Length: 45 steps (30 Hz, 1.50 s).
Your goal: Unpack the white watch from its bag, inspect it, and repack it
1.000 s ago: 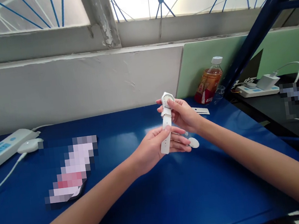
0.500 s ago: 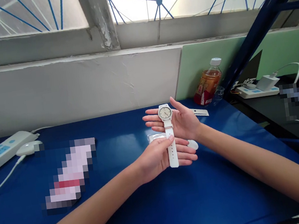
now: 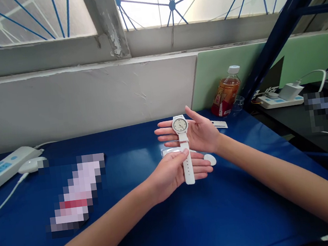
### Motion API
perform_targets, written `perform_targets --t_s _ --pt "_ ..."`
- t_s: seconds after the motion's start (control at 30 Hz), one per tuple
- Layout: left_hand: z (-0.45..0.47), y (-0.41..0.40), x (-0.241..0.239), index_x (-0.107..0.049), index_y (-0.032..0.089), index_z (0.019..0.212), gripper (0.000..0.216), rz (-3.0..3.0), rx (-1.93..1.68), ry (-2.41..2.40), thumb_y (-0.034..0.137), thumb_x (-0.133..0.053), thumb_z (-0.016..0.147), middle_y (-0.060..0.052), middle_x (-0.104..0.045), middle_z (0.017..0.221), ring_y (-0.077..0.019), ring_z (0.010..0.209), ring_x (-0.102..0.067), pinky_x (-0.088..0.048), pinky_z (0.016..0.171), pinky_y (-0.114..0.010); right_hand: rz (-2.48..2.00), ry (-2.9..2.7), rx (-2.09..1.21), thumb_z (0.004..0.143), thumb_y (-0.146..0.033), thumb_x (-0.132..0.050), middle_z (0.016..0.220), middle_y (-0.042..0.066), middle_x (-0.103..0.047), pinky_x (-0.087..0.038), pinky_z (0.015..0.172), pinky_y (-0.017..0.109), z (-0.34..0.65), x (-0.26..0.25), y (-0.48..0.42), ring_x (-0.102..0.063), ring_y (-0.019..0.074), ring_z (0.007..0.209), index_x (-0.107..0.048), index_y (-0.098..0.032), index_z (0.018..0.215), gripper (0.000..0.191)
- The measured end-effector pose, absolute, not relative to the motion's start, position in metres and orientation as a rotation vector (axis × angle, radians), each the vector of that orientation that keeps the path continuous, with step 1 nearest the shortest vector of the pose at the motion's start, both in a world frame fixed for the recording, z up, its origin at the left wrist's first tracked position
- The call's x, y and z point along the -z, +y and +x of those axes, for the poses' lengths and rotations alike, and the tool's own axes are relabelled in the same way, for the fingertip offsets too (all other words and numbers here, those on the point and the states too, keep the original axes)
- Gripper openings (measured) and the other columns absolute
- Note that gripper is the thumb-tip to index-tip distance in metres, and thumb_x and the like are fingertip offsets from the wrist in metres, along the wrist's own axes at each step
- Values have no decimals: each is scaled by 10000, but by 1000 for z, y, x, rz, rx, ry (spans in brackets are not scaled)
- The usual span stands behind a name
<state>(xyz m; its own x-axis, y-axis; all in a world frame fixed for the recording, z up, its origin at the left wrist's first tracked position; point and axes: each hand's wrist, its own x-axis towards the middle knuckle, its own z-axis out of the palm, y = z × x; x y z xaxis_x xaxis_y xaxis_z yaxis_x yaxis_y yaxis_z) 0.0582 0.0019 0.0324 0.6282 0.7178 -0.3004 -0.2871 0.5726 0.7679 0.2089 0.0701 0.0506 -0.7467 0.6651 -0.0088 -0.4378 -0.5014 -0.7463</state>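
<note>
A white wristwatch [image 3: 180,125] with a round dial lies stretched out lengthwise above the blue table. My left hand [image 3: 170,174] pinches its holed strap between the thumb and the flat fingers below, palm up. Behind it, my right hand [image 3: 199,132] is palm up with fingers extended and thumb apart; the watch's dial end is over its fingers. Whether the dial rests on them or hovers just above, I cannot tell. Partly hidden behind my left hand are a clear plastic wrapper [image 3: 167,151] and a white round piece [image 3: 210,159] on the table.
A white card-like strip [image 3: 219,124] lies behind my right wrist. A drink bottle [image 3: 226,93] stands against the green panel. To the left are a blurred-out flat object [image 3: 81,189], a white power strip [image 3: 6,170] and a white mouse-shaped device [image 3: 30,165] with a cable.
Both hands and the watch keep nearly the same pose. The whole view has shifted slightly, and a bit more of the white round piece shows beside my left fingertips.
</note>
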Motion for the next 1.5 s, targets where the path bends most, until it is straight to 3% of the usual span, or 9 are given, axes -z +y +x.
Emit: perform_targets --t_s 0.3,0.5,0.7,1.03,1.33,1.5 --pt "62 -2 -41 -680 39 1017 332 731 -657 725 307 -483 1024 -229 -737 1040 -275 943 -737 -537 908 -414 -416 -993 -2233 1012 -570 -95 1270 187 -665 -453 1034 391 207 -52 69 -666 239 1106 -621 -54 1214 764" --pt "63 -2 -42 -676 23 1002 365 694 -668 789 245 -391 1051 -233 -743 1014 -260 911 -747 -545 904 -410 -416 -1003 -2232 997 -606 -113 1266 202 -663 -462 1024 402 209 -50 71 -677 250 1082 -630 -51 1204 786" --pt "64 -3 -41 -683 38 1024 317 689 -713 788 270 -466 1028 -226 -748 1004 -277 938 -743 -546 915 -418 -380 -1049 -2217 974 -645 -201 1307 192 -643 -447 1044 429 211 -53 71 -634 276 1166 -635 -65 1220 765" --pt "60 3 -37 -692 37 993 308 695 -709 762 283 -507 1012 -214 -751 961 -273 902 -744 -546 894 -413 -412 -1022 -2199 969 -572 -271 1339 196 -619 -407 1090 431 212 -53 71 -599 279 1224 -613 -59 1225 667" --pt "62 -1 -45 -677 42 974 357 680 -683 775 249 -395 1045 -175 -745 888 -218 786 -741 -554 812 -360 -391 -1046 -2191 946 -387 -229 1298 159 -656 -394 1098 418 211 -54 70 -621 251 1194 -606 -63 1237 577" --pt "59 2 -42 -673 54 993 274 701 -724 749 265 -498 1005 -145 -721 872 -207 781 -716 -543 819 -370 -435 -1043 -2156 949 -362 -277 1092 115 -742 -420 1071 419 213 -54 71 -672 233 1082 -624 -100 1229 517"
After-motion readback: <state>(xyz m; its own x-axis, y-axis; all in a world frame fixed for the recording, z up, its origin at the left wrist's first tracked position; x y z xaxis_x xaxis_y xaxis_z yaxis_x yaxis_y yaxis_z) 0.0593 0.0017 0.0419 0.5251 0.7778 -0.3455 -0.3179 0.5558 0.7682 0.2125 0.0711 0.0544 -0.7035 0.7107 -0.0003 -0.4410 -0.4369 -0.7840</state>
